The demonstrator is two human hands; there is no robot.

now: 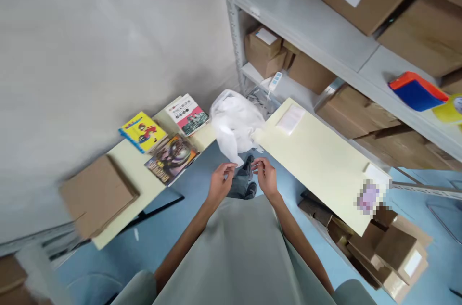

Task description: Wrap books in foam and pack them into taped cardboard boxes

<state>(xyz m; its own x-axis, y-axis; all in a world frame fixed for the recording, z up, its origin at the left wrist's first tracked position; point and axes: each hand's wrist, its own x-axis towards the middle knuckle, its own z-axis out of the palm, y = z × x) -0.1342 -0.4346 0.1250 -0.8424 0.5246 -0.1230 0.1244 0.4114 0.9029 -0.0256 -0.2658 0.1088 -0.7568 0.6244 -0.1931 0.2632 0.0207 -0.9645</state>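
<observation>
Both of my hands are raised in front of my body, in the gap between two narrow tables. My left hand (221, 182) has its fingers pinched together at the hanging tip of a crumpled white sheet (238, 122), which looks like thin plastic or foam wrap. A little to the right, my right hand (266, 178) has bent fingers pointing inward. Whatever its fingertips may hold is too small to make out. The sheet lies heaped at the far end of the gap, between the two table ends.
The left table (151, 199) bears a yellow book (142, 132), a pink-and-white book (186, 115), a dark-covered magazine (172, 158) and flat cardboard (97, 194). On the right table (317, 151) lies a pale packet (290, 119). Shelves (306, 11) with cardboard boxes stand behind it; an open carton (335, 237) sits below.
</observation>
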